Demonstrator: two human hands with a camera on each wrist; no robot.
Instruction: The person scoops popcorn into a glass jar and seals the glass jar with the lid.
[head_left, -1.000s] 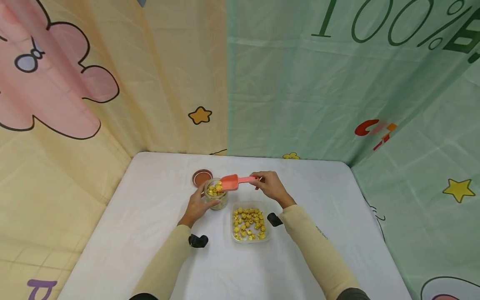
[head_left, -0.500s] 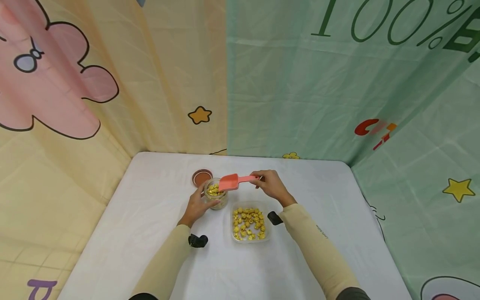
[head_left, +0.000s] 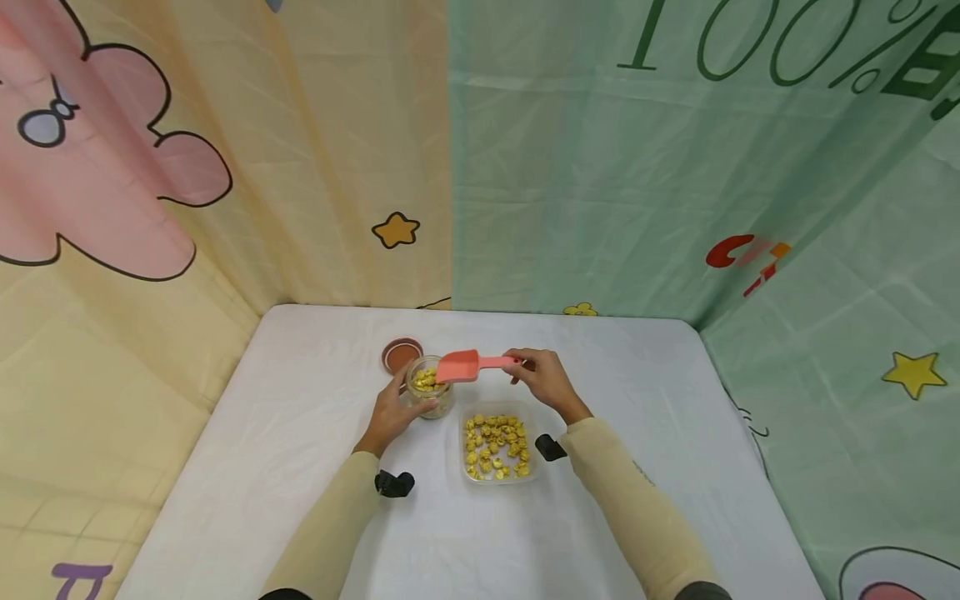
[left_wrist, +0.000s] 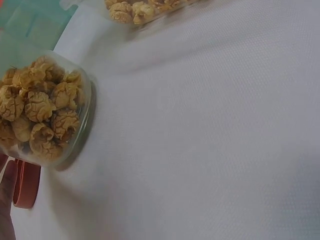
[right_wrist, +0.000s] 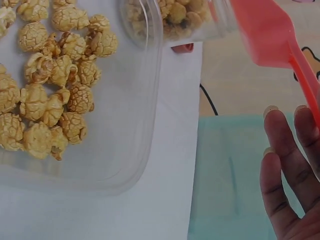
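Note:
A small glass jar (head_left: 430, 395) part-filled with yellow popcorn stands on the white table (head_left: 300, 417); my left hand (head_left: 392, 408) grips its left side. My right hand (head_left: 543, 379) pinches the handle of a coral plastic scoop (head_left: 468, 365), whose bowl hovers tilted over the jar's mouth. The left wrist view shows the jar (left_wrist: 42, 117) full of popcorn. In the right wrist view the scoop (right_wrist: 272, 37) is above my fingers (right_wrist: 285, 165), beside the jar (right_wrist: 180, 17). A clear plastic tub (head_left: 498, 443) of popcorn lies just in front of the jar.
A brown jar lid (head_left: 401, 354) lies behind the jar, also seen as the lid (left_wrist: 26, 182) in the left wrist view. Printed cloth walls close in the table on three sides. The clear tub (right_wrist: 130, 115) holds loose popcorn at its left.
The scoop has tipped slightly and the popcorn piled on the jar's mouth has settled lower. Both hands stay where they were.

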